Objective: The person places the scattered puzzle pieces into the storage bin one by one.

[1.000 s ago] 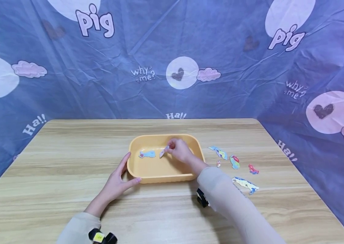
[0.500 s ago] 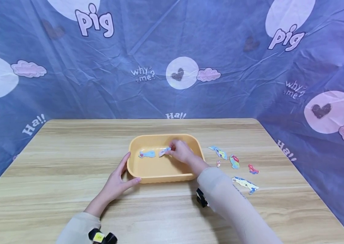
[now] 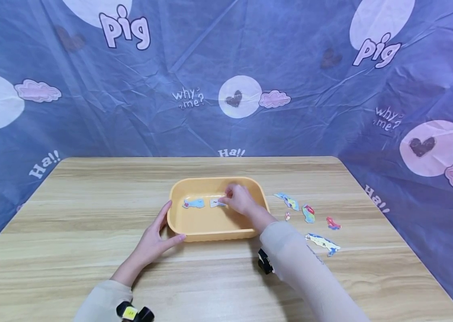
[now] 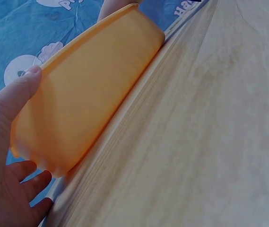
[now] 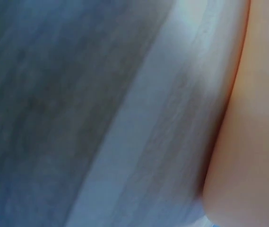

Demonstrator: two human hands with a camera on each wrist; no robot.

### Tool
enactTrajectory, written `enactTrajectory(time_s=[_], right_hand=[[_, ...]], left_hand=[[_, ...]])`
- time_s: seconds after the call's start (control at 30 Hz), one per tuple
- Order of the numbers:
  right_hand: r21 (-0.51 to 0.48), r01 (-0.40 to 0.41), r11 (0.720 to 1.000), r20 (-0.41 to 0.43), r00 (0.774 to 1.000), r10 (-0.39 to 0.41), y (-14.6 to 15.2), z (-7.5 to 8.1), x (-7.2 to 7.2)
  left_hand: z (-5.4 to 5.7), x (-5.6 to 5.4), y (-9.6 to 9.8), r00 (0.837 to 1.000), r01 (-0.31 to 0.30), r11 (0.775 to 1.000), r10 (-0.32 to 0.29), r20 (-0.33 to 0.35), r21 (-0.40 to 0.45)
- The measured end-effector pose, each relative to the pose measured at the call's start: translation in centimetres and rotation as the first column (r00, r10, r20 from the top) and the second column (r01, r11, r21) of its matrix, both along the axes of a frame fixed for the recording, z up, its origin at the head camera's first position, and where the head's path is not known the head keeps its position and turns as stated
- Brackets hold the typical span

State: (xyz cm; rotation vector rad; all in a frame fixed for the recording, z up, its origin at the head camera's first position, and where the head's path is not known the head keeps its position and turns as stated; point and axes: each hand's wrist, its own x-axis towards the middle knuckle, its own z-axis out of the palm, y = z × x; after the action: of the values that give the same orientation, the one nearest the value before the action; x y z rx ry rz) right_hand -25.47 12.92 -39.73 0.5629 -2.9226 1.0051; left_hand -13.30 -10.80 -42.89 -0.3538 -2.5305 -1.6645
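A yellow plastic tray (image 3: 210, 223) sits on the table, its front wall (image 4: 91, 80) filling much of the left wrist view. My left hand (image 3: 152, 239) holds the tray's front left corner, thumb on the front rim, other fingers along the left side. Inside the tray, my right hand (image 3: 240, 199) pinches a small light-blue cutout (image 3: 215, 203) near the floor; the fingers partly cover it. To its left lies another blue cutout (image 3: 194, 203) with a red spot at one end. The right wrist view shows only the tray's outer wall (image 5: 252, 142) and blurred table, no fingers.
Right of the tray lie several printed cutouts: a blue and yellow one (image 3: 288, 202), a green and red one (image 3: 308, 214), a red one (image 3: 333, 223), a tiny one (image 3: 287, 216) and a cream and blue one (image 3: 323, 242). A blue patterned cloth (image 3: 194, 125) hangs behind the wooden table (image 3: 90, 201).
The light-blue cutout in my right hand has turned from a steep slant to lying nearly level across the tray. My left hand and the tray have stayed put.
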Motion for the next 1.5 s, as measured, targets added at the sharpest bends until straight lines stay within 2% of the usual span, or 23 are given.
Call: enactTrajectory(time_s=[0.17, 0.53, 0.83, 0.97, 1.17, 1.3, 1.5], right_hand=[[-0.024, 0.017, 1.0, -0.017, 1.0, -0.018, 0.0, 0.1, -0.1], [-0.166, 0.057, 0.984, 0.051, 0.997, -0.05, 0.3, 0.9, 0.0], [-0.178, 0.048, 0.983, 0.019, 0.999, -0.046, 0.9, 1.9, 0.2], [-0.228, 0.058, 0.972, 0.024, 0.998, -0.054, 1.2, 2.2, 0.2], [-0.342, 0.006, 0.94, -0.011, 1.0, -0.011, 1.5, 2.6, 0.2], [-0.371, -0.019, 0.928, -0.048, 0.999, 0.001, 1.6, 3.1, 0.6], [-0.399, -0.041, 0.916, -0.06, 0.998, 0.019, 2.0, 4.1, 1.3]], left_hand=[[0.0, 0.0, 0.0, 1.0, 0.0, 1.0, 0.0, 0.001, 0.001], [0.0, 0.0, 0.1, 1.0, 0.008, 1.0, -0.008, -0.012, 0.009], [0.0, -0.1, 0.2, 1.0, 0.007, 1.0, -0.007, -0.008, 0.017], [0.0, -0.1, 0.0, 1.0, 0.008, 1.0, -0.008, -0.007, 0.006], [0.0, 0.0, 0.1, 1.0, 0.004, 1.0, -0.004, -0.013, 0.011], [0.0, 0.1, 0.1, 1.0, 0.007, 1.0, -0.007, -0.01, 0.011], [0.1, 0.2, 0.2, 1.0, 0.011, 1.0, -0.011, -0.001, 0.012]])
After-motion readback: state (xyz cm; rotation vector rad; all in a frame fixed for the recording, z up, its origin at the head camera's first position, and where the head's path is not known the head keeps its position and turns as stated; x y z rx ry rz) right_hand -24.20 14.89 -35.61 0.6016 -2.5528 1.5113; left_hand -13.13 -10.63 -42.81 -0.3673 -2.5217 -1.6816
